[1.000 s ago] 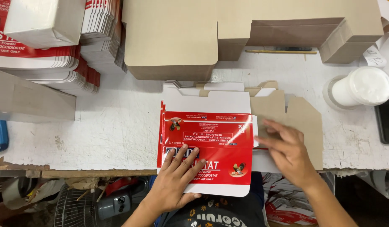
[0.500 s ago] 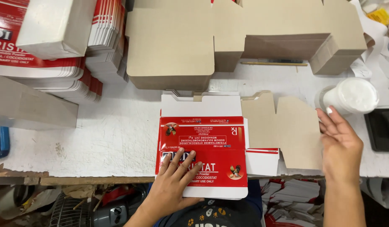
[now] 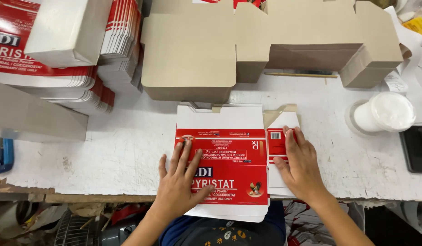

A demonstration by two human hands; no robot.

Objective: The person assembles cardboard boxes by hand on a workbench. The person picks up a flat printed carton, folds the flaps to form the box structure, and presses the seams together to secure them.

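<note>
A flat red and white printed carton blank (image 3: 229, 155) lies on the white worktable (image 3: 124, 150) at its front edge. My left hand (image 3: 181, 182) rests flat on the red panel, fingers spread. My right hand (image 3: 299, 166) presses flat on the narrow side panel (image 3: 275, 142) folded over at the blank's right. Neither hand grips anything.
A tall stack of brown unfolded blanks (image 3: 265, 41) fills the back of the table. Stacks of red and white cartons (image 3: 60, 54) stand at the back left. A white lidded tub (image 3: 384, 114) and a dark phone (image 3: 416, 148) sit at the right. A blue tool (image 3: 2, 155) lies far left.
My right hand came back from near the white tub and now presses the side flap folded over, hiding the brown inner face. My left hand slid a little up the red panel.
</note>
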